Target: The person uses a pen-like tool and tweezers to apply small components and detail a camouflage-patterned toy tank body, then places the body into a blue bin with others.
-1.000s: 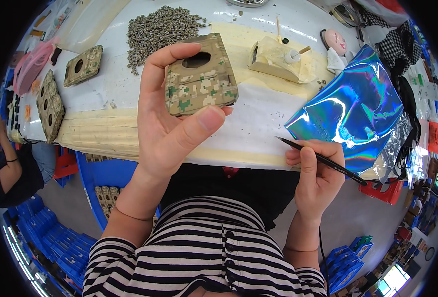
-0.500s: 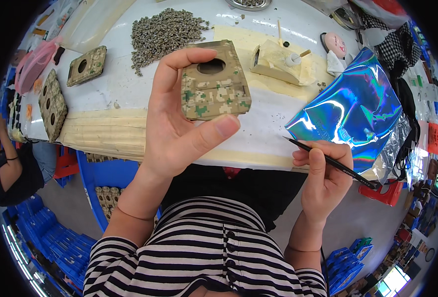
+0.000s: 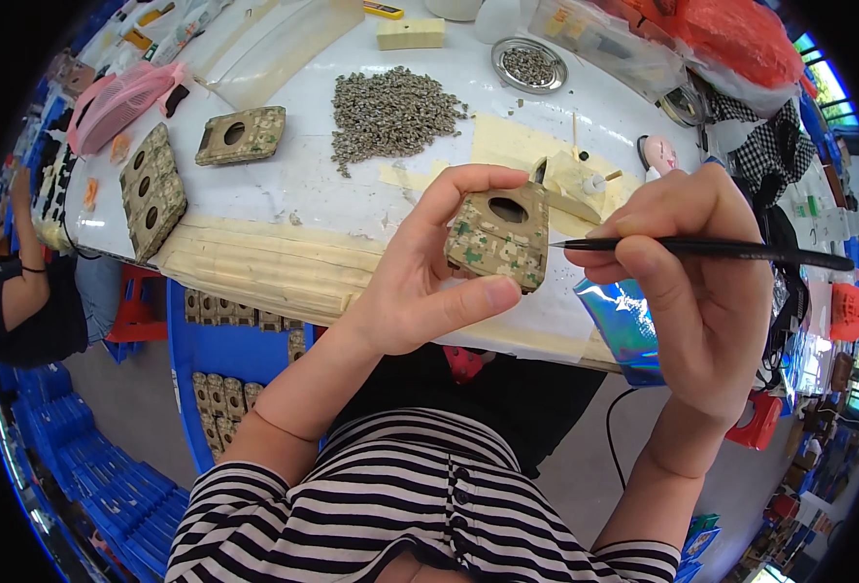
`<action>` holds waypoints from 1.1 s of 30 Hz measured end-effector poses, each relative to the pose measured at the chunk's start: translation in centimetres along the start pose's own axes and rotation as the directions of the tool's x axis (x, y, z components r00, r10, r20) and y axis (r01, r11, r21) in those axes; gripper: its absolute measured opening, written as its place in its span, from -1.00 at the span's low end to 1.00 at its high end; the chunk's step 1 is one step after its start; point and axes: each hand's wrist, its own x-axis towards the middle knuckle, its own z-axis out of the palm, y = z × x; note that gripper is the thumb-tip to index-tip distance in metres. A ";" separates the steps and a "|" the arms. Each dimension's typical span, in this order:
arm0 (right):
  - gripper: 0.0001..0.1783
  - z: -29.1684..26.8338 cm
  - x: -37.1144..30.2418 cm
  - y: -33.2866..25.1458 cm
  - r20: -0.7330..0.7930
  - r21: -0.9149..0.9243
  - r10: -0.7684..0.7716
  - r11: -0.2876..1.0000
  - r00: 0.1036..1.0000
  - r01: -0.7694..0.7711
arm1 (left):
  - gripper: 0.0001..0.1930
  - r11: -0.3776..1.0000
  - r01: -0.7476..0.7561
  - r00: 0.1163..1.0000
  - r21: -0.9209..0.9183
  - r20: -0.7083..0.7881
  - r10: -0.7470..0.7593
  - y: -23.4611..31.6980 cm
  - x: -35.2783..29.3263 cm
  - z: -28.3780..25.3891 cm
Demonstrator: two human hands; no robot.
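My left hand (image 3: 405,301) grips a camouflage-patterned plastic shell (image 3: 497,243) with a round hole, fingers behind it and thumb along its near edge. It looks like a toy tank hull. Black fine-pointed tweezers (image 3: 740,250) are pinched in my right hand (image 3: 706,301), lying nearly level. Their tip is at the shell's right edge; whether it touches, I cannot tell. A similar one-hole shell (image 3: 259,136) and a shell with several holes (image 3: 145,199) lie on the table to the left. Beyond my hands is a pile of small metallic pieces (image 3: 395,117).
A round metal dish (image 3: 499,70) holds more small pieces. Behind my hands stands a cream holder with a white nozzle (image 3: 594,183). A shiny blue foil sheet (image 3: 619,311) lies under my right hand. Below the table edge, a blue bin (image 3: 179,364) holds several camouflage parts. Another person's arm (image 3: 26,262) shows far left.
My right hand has risen and moved inward, bringing the tweezers' tip to the shell's right edge. The shell has shifted rightward in the picture. The view has tilted, showing more of the table's far side.
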 end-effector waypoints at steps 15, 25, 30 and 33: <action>-0.89 0.2 1.5 -0.9 0.147 -0.108 0.012 0.994 0.989 0.004 | -0.17 0.997 0.029 0.999 -0.069 0.034 -0.027 0.3 0.0 -0.2; -0.90 0.3 1.6 -0.7 0.135 -0.047 0.013 0.999 0.991 -0.007 | -0.17 0.997 0.034 0.999 -0.071 0.034 -0.032 0.2 0.0 -0.4; -0.90 -0.2 1.1 -0.7 0.086 -0.090 0.030 0.996 0.996 -0.023 | -0.18 0.995 0.044 0.999 -0.085 0.016 -0.043 0.4 0.0 -0.6; -0.90 -0.1 0.9 -0.3 0.066 -0.060 0.003 0.998 0.998 0.001 | -0.19 0.998 0.014 1.000 -0.066 0.020 -0.013 0.2 0.1 -0.4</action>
